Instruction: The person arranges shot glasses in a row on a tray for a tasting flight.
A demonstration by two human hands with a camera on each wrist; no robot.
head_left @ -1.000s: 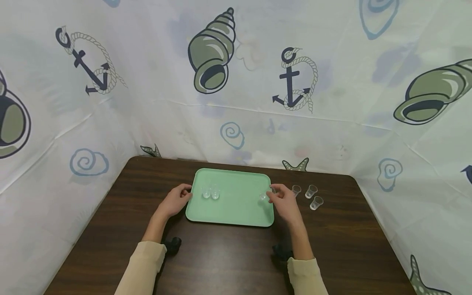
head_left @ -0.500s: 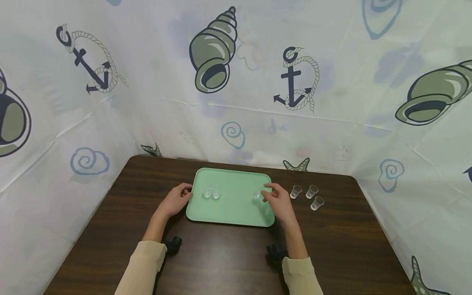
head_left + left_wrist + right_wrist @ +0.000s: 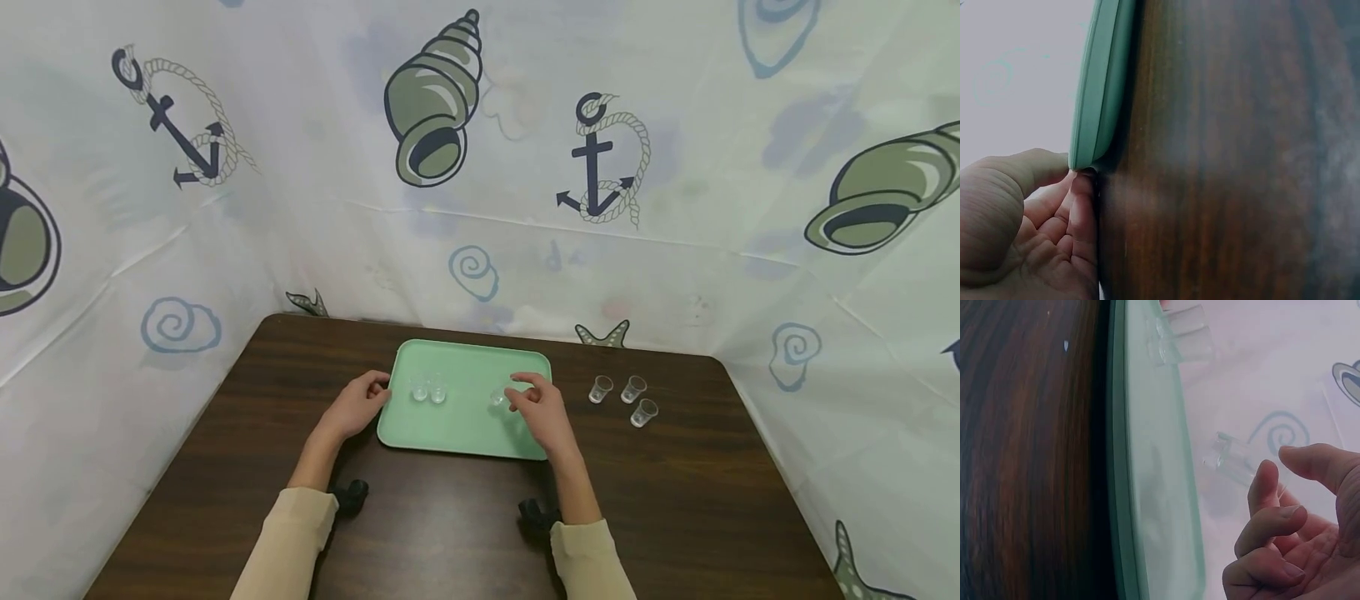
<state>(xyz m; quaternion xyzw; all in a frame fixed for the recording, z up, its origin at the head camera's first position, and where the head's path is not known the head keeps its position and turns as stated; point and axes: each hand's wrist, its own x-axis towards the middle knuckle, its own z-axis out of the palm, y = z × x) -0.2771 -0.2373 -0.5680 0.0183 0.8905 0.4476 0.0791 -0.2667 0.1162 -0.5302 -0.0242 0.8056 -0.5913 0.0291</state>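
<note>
A light green tray lies on the brown table. My left hand pinches its left edge, the thumb at the rim and the fingers curled below it in the left wrist view. My right hand holds a small clear cup over the right half of the tray, apart from its surface in the right wrist view. Two more clear cups, a left one and a right one, stand side by side on the tray's left half.
To the right of the tray, three clear cups stand on the table: a left one, a back one and a front one. A patterned white curtain hangs behind the table.
My right hand has carried its cup leftward from the tray's right edge over the tray, uncovering the leftmost cup on the table. The left hand has stayed at the tray's edge.
</note>
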